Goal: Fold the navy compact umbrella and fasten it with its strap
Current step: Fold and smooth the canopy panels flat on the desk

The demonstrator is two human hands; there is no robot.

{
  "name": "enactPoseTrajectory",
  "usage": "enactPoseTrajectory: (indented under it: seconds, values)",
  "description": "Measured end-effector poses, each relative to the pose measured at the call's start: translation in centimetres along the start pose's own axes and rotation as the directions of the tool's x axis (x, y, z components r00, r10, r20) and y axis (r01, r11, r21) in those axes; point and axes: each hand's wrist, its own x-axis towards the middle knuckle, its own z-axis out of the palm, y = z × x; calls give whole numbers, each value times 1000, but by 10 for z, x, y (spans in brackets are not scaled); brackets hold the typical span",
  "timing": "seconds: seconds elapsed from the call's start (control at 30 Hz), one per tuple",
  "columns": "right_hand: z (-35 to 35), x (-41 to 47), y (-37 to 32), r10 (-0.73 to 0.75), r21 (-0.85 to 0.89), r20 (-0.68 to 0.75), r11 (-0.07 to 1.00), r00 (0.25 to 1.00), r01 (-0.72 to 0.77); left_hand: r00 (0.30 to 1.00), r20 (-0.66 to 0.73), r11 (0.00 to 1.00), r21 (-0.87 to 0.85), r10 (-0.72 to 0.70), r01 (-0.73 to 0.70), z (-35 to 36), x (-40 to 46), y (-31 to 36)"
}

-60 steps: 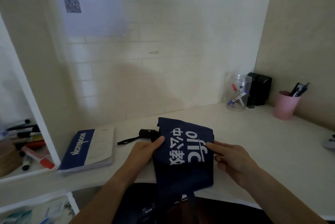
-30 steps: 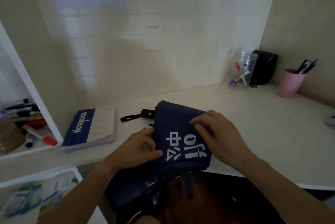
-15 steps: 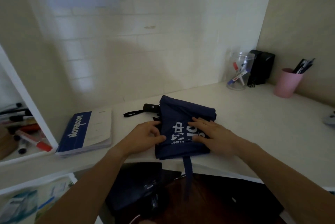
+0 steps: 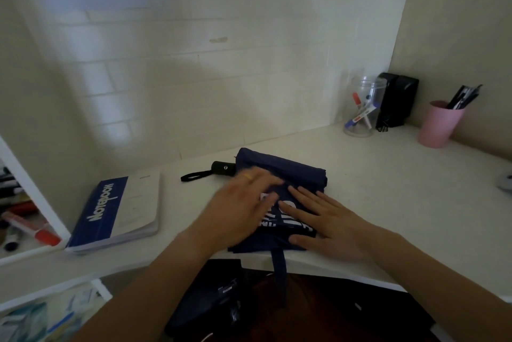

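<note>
Head view: left hand [image 4: 238, 211], blurred, and right hand [image 4: 327, 219] both flat, grip apart, pressing navy umbrella [image 4: 288, 175] on counter [image 4: 388, 175] edge; strap [image 4: 278, 275] hangs off. Right of umbrella: clear jar [image 4: 361, 108] with markers, pink cup [image 4: 439, 125] with pens.

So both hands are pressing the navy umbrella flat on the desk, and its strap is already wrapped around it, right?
Not quite. The head view shows both hands, left hand and right hand, flat on the navy umbrella on the desk, but the strap hangs loose over the desk's front edge, not wrapped.
</note>
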Motion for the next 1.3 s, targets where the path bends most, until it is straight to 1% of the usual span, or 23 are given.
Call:
enactPoseTrajectory:
  seconds: [0.03, 0.07, 0.1, 0.13, 0.17, 0.27, 0.3, 0.4, 0.53, 0.73, 0.9, 0.93, 1.03, 1.1, 1.2, 1.3]
  values:
    - [0, 0, 0, -2, -6, -4, 1000, 1000, 2, 984, 177, 999, 15, 25, -28, 5, 1, 4]
    - [-1, -1, 1, -3, -12, -7, 1000, 1000, 3, 947, 322, 998, 61, 13, -34, 11, -1, 3]
    - [-3, -1, 2, -2, -17, -7, 1000, 1000, 2, 906, 423, 993, 112, -18, -33, 17, -5, -1]
    - [-5, -2, 1, -2, -20, -4, 1000, 1000, 2, 874, 484, 987, 155, -51, -28, 22, -11, -6]
    - [-8, -4, -1, -5, -12, -2, 1000, 1000, 5, 855, 514, 984, 177, -71, -25, 26, -16, -11]
    - [-7, -9, -13, -35, 94, -45, 995, 998, 39, 851, 522, 985, 168, -53, -42, 30, -21, -17]
    - [-4, -10, -15, -53, 92, -44, 994, 998, 57, 848, 528, 986, 157, -43, -47, 31, -21, -17]
    - [3, -13, -11, -64, 77, 9, 995, 998, 63, 836, 548, 990, 130, -22, -58, 27, -24, -25]
    - [-2, -15, -7, -60, 165, 53, 985, 997, 51, 825, 565, 993, 103, -5, -64, 13, -32, -33]
    - [-4, -11, 1, -72, 150, 30, 986, 997, 67, 819, 573, 991, 116, -9, -71, 4, -37, -41]
    - [-12, -13, 3, -47, 148, 63, 988, 997, 37, 812, 583, 991, 112, -3, -77, 4, -37, -42]
    - [-14, -14, -2, -42, 147, 47, 988, 998, 35, 814, 582, 991, 112, -1, -79, 5, -38, -42]
    - [-17, -16, -21, -21, 176, -75, 984, 997, 34, 821, 571, 992, 102, -2, -69, 4, -38, -43]
    - [-11, -22, -32, -34, 132, -74, 990, 997, 43, 822, 569, 994, 89, -3, -58, 4, -39, -43]
    - [3, -31, -34, -66, -8, -55, 998, 996, 65, 816, 577, 994, 97, -11, -55, -3, -41, -42]
    - [5, -33, -33, -71, -22, -66, 997, 995, 69, 794, 603, 989, 147, -77, -16, -17, -43, -45]
